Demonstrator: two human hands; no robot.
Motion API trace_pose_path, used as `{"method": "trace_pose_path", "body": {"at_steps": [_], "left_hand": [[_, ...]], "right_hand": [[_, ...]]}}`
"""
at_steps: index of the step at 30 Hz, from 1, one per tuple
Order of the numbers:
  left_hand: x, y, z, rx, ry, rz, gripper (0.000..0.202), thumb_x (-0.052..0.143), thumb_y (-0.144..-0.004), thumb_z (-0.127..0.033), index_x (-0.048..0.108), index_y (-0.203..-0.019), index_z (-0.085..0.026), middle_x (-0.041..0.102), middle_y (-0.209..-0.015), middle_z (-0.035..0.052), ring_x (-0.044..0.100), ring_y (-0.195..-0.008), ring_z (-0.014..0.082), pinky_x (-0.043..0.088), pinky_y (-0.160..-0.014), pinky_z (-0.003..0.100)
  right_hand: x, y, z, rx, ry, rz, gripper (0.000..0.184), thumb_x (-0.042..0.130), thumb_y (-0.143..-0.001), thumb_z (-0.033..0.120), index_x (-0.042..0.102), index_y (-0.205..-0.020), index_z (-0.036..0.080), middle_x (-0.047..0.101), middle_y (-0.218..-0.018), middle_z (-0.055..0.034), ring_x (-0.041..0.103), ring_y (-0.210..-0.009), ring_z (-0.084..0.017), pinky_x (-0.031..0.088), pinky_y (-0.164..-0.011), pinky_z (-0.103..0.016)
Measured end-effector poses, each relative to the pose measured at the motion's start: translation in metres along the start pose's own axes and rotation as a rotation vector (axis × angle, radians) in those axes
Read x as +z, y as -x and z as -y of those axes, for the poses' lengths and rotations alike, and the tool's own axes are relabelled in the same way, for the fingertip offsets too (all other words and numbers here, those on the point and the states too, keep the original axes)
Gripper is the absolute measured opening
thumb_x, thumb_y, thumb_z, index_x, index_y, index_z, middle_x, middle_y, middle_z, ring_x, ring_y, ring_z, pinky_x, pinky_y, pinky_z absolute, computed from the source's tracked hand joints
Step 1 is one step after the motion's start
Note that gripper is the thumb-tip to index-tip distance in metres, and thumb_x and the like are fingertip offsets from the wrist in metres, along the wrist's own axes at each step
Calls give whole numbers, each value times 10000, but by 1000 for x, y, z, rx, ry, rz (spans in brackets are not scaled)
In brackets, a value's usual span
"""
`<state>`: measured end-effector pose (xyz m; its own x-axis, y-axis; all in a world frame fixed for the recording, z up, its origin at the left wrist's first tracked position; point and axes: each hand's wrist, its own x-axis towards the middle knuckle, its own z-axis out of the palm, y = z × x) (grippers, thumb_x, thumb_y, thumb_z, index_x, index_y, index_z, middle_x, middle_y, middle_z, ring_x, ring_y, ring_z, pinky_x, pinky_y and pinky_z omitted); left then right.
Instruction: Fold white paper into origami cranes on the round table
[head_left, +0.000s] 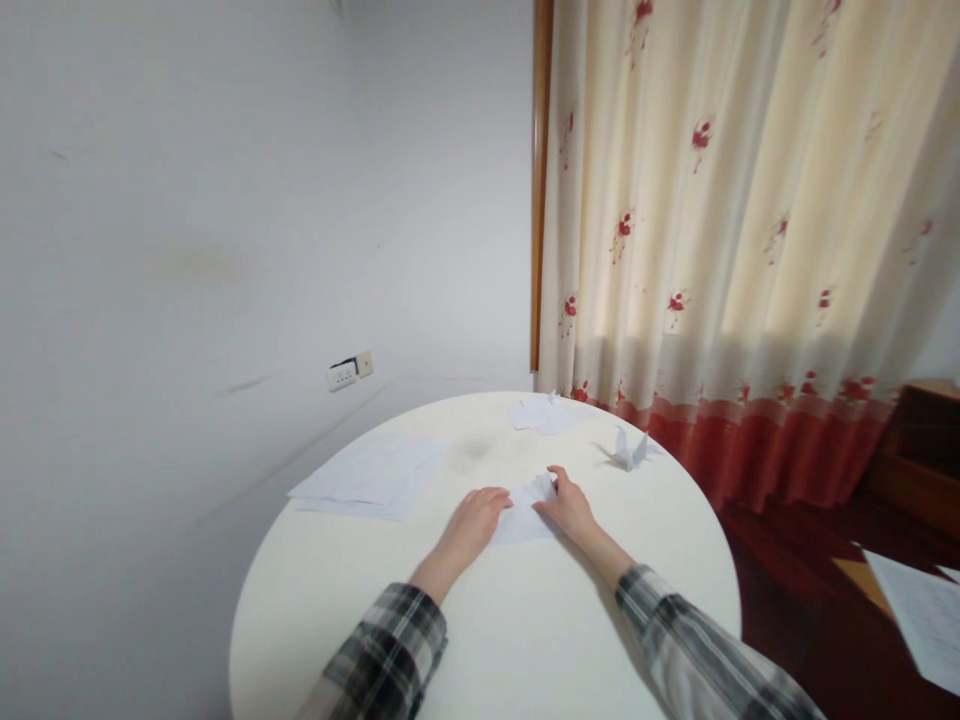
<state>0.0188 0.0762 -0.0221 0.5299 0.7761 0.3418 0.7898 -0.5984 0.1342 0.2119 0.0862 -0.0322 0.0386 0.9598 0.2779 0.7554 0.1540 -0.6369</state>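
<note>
A small white sheet of paper (523, 526) lies on the round table in front of me, its far edge raised and creased. My left hand (475, 521) is closed at the sheet's left side, fingertips on its edge. On the opposite side, my right hand (568, 509) grips the paper's right edge, with the thumb on the near face and the index finger at the far edge. The other fingers of my right hand are partly hidden. A folded paper crane (628, 450) stands beyond my right hand.
The white round table (480, 640) stands near a wall with a power socket (343, 376). Large paper sheets (367, 470) lie at the left, and torn paper pieces (540, 414) at the far edge. A floral curtain (697, 250) hangs behind. Printed papers (919, 610) are at lower right.
</note>
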Motion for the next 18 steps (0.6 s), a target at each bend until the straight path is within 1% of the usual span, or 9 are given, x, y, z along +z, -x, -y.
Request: {"method": "trace_pose_path", "body": {"at_steps": [2,5,7,9,11,14,16,18], "left_hand": [[4,0,2,-13,37,41,360,341,-835,-97,558,-1107,-191,561,-1195,35,476,-1118,145,330,-973,306],[10,1,7,-31,57,29,371,330,-854,-153,517,-1171,-198,520,-1253,29,430,-1177,154,312,-1005,325],[11,2,9,-52,55,22,366,331,-862,-194,512,-1180,-206,512,-1262,26,415,-1192,168,310,-1008,343],[11,2,10,-77,49,17,363,333,-864,-214,513,-1179,-209,512,-1262,28,410,-1196,180,308,-1009,356],[11,3,10,-100,47,10,366,338,-860,-219,504,-1187,-209,511,-1263,33,408,-1198,185,302,-1011,361],[11,3,11,-122,63,-5,379,356,-851,-226,472,-1211,-197,504,-1267,45,410,-1195,185,295,-1015,355],[11,2,12,-133,79,-18,380,368,-845,-227,465,-1209,-182,510,-1256,55,420,-1182,182,301,-1009,343],[12,2,14,-149,95,-33,370,377,-836,-218,471,-1191,-174,525,-1232,59,442,-1157,175,317,-993,327]], "right_hand": [[0,0,0,-1,-11,-5,631,655,-618,243,390,-1182,148,608,-906,-81,578,-851,-211,392,-700,-262],[0,1,2,-26,-39,-9,638,653,-605,218,392,-1184,152,604,-887,-70,572,-822,-201,397,-691,-261],[1,1,3,-76,-74,-10,628,628,-605,173,393,-1188,154,603,-844,-48,566,-766,-180,399,-675,-254],[1,2,4,-157,-118,-6,587,586,-612,122,418,-1172,171,601,-796,-20,554,-716,-158,400,-667,-246],[1,2,4,-261,-157,3,489,546,-617,82,495,-1093,186,608,-801,-15,549,-729,-150,402,-688,-244],[2,2,4,-375,-178,15,308,502,-622,48,606,-881,177,617,-809,-33,547,-765,-153,404,-706,-248],[1,2,4,-405,-188,23,277,478,-613,21,633,-790,168,614,-774,-37,547,-743,-148,407,-686,-241],[1,3,4,-421,-212,35,307,454,-590,-12,646,-751,166,613,-754,-34,548,-723,-138,408,-666,-228]]}}
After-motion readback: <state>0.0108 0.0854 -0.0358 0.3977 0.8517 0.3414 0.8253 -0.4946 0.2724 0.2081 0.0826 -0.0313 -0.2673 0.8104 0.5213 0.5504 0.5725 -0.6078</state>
